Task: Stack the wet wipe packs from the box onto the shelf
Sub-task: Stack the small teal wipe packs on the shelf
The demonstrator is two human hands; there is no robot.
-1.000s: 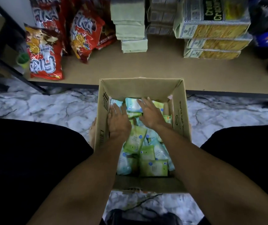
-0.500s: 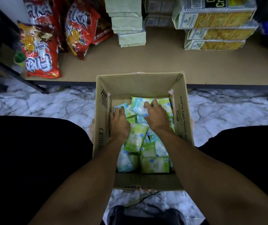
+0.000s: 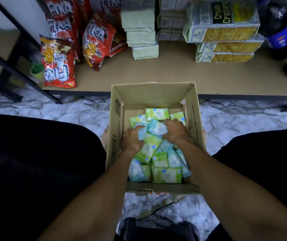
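Observation:
An open cardboard box stands on the marble floor between my knees, holding several green and light-blue wet wipe packs. Both hands are inside it. My left hand curls its fingers around a light-blue pack at the box's left. My right hand lies palm down on the packs at the right, fingers bent against another blue pack. One green pack lies loose at the far end. The low shelf board runs just beyond the box.
On the shelf stand red snack bags at the left, a stack of pale green packets in the middle, cream cracker packs at the right and a dark soda bottle at the far right. A black shelf frame slants at the left.
Both hands have drawn back toward me within the box and gathered blue packs between them; a green pack at the far end is now uncovered. The camera tilted down slightly.

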